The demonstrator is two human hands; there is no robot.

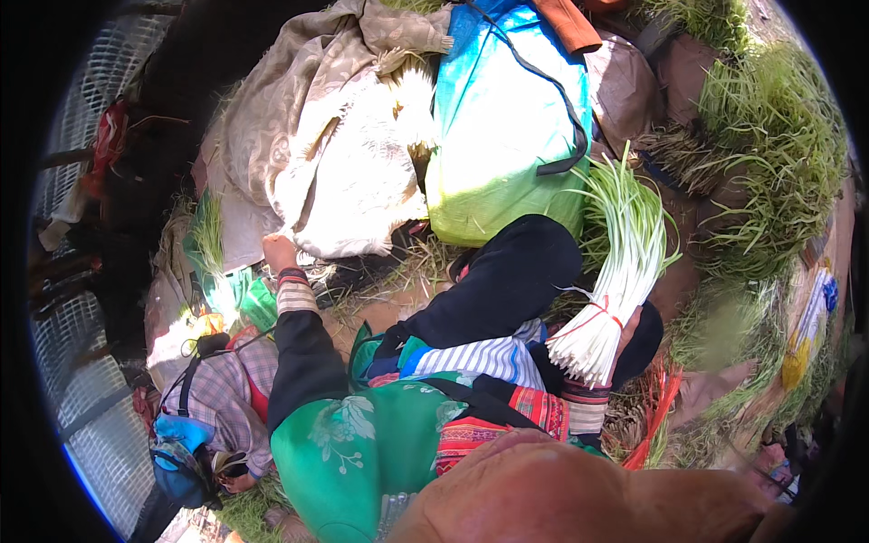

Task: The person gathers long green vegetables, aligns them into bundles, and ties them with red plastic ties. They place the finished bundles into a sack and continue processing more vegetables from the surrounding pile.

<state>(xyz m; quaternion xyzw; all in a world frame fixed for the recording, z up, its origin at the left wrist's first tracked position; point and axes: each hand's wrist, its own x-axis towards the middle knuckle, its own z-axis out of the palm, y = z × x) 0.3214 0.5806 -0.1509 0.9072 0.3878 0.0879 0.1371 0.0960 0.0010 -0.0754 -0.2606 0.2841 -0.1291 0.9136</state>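
My left hand (279,254) is closed at the lower left edge of a beige patterned cloth with fringes (299,136), gripping that edge. Pale stalks show from under the cloth. In my right hand (628,332) is a thick bundle of long green leaves with white stalks (614,292), tied around with a red string. The white cut ends point down towards me, and the leaves fan out away from me. The bundle hides part of my fingers. A blue and green plastic sheet or sack (509,142) lies between the cloth and the bundle, beyond my bent knee.
A co-worker in a checked shirt (224,387) bends down at the left, beside white mesh (95,407). Heaps of green leaves (781,156) lie along the right. Red strings (655,414) hang near my right forearm. Another small bundle (214,251) stands at the left by green plastic.
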